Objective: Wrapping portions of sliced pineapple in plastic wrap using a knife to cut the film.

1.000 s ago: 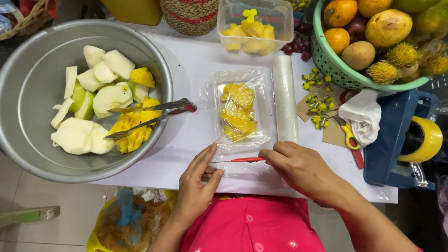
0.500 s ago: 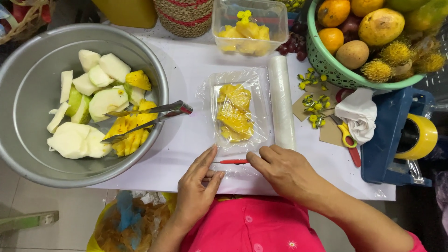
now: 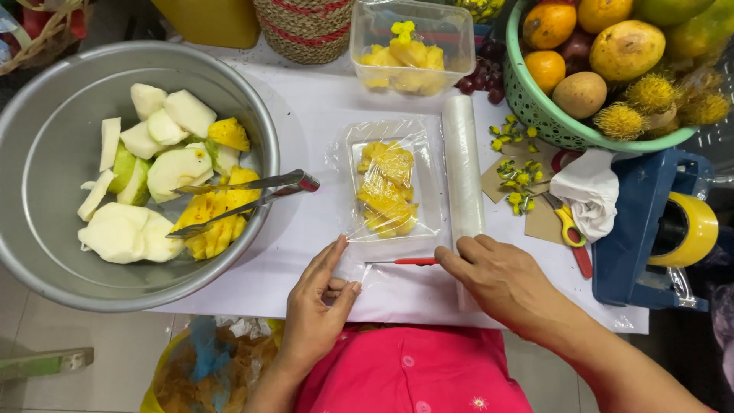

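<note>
so, far left sits the big steel bowl (image 3: 46, 176) of cut fruit with tongs (image 3: 245, 195) lying across its rim, well clear of the work. the left hand (image 3: 317, 306) lies flat at the near edge of the counter (image 3: 306, 99), fingers straight and close together, thumb tucked, pressing the loose film down; it pinches nothing. just beyond its fingertips is the clear tray of pineapple (image 3: 390, 187), mid-counter, already under film. the step in hand looks like cutting the wrap: the right hand (image 3: 501, 279) is curled around a red-handled blade (image 3: 405, 261) lying along the tray's near side, and rests against the film roll (image 3: 462, 168) beside the tray. the next move, i'd judge, calls for a steady draw along taut film, with the left fingers kept off the blade's line. room is tight: counter edge right under both wrists, scissors (image 3: 569, 229), tape dispenser (image 3: 665, 229) and the green fruit basket (image 3: 535, 99) crowding the right.
</note>
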